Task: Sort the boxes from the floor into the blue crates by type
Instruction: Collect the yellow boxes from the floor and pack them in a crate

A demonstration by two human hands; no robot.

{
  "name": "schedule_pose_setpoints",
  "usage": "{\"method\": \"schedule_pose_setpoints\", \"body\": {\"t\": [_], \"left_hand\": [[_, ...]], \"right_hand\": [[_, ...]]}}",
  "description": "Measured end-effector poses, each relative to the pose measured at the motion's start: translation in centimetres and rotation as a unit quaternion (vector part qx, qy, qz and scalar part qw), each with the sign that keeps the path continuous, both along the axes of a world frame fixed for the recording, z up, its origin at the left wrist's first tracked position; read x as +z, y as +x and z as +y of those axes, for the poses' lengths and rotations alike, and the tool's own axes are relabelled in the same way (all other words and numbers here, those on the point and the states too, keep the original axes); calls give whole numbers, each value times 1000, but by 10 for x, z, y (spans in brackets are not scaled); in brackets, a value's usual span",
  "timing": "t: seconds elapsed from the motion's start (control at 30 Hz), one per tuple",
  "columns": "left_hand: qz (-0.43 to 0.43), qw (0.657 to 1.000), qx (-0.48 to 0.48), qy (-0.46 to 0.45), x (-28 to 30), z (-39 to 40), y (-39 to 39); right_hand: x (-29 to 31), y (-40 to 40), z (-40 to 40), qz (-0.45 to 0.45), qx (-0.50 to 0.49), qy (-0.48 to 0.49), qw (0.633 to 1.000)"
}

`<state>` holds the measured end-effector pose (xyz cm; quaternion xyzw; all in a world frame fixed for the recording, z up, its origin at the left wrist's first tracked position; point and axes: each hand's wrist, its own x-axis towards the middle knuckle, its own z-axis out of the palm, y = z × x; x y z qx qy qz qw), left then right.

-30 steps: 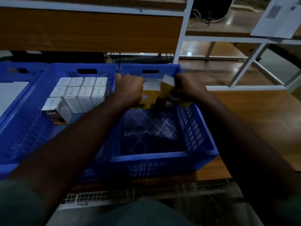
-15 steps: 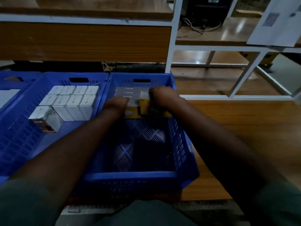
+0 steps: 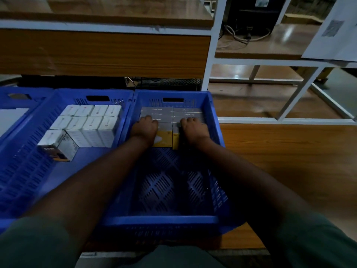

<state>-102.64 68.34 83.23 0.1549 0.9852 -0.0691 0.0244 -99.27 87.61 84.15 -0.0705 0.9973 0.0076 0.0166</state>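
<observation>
Both hands (image 3: 146, 128) now press yellow boxes (image 3: 163, 139) down.

- The room is dim all over, colours muted and a bluish cast on everything.
- What light there is falls from up and ahead: pale glare sits on the wooden shelf (image 3: 274, 45) and on the lower shelf board (image 3: 237, 76).
- The white boxes (image 3: 90, 120) and the grey tops of the boxes (image 3: 172, 113) in the far end of the crate catch the most light.
- The near floor of the blue crate (image 3: 164, 186) lies in deep shadow under the forearms.
- Both hands, left hand (image 3: 144, 128) and right hand (image 3: 193, 128), read dark, with little detail.
- The white frame post (image 3: 214, 45) bows outward; edges stretch from the wide lens.
- The sleeves at the bottom corners are soft and smeared.
- Print on the boxes is too blurred to read.
</observation>
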Motion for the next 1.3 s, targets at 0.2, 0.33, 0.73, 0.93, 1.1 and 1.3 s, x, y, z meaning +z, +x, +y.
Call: {"method": "schedule_pose_setpoints", "body": {"t": [0.2,0.33,0.73,0.93,1.1,1.3], "left_hand": [[-29,999,-21,23,-30,-1,-10],[-19,999,-36,27,-35,8,-14],[34,997,-8,69,-67,18,-12],[32,995,-21,93,-66,17,-15],[42,994,-19,104,-73,15,-17],[40,995,-15,86,-73,16,-18]], "right_hand": [[-19,-3,-3,9,-24,-39,999],[-33,-14,-2,-4,-4,51,999],[-75,-28,0,-12,-31,-6,999],[-65,-35,-6,40,-30,-6,999],[-72,-40,1,1,-14,-27,1000],[-73,-41,1,8,-16,-33,999]]}}
